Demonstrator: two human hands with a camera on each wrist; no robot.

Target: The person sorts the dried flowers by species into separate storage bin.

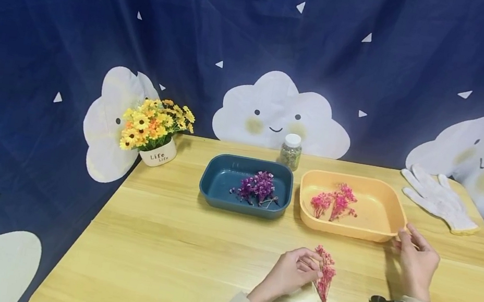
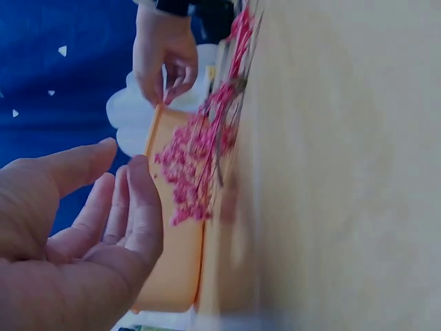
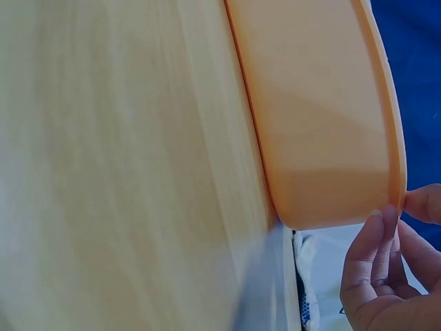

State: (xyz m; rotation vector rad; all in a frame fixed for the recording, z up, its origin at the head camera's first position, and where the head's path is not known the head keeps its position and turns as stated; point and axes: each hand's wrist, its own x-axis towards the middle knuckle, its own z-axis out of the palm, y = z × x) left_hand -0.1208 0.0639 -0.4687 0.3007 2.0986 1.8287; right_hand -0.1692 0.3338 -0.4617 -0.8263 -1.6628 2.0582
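A bunch of dried pink flowers [image 1: 325, 278] lies on the table in front of the orange tray [image 1: 371, 235], its stems toward the near edge. Right beside the blooms is my left hand [image 1: 291, 272], fingers loosely bent; the left wrist view shows a gap between thumb and fingertips [image 2: 138, 169] with nothing in it. My right hand [image 1: 417, 260] pinches the tray's near right corner by the rim, thumb on one side and fingers on the other, as the right wrist view [image 3: 393, 276] shows. Inside this tray lie pink flower sprigs [image 1: 334, 201].
Left of the orange tray stands a dark blue tray [image 1: 242, 207] with purple dried flowers [image 1: 257, 187]. Behind them is a white-capped jar [image 1: 290, 153]. A white glove [image 1: 441, 198] lies at the back right, and a pot of yellow flowers [image 1: 158, 152] stands at the back left.
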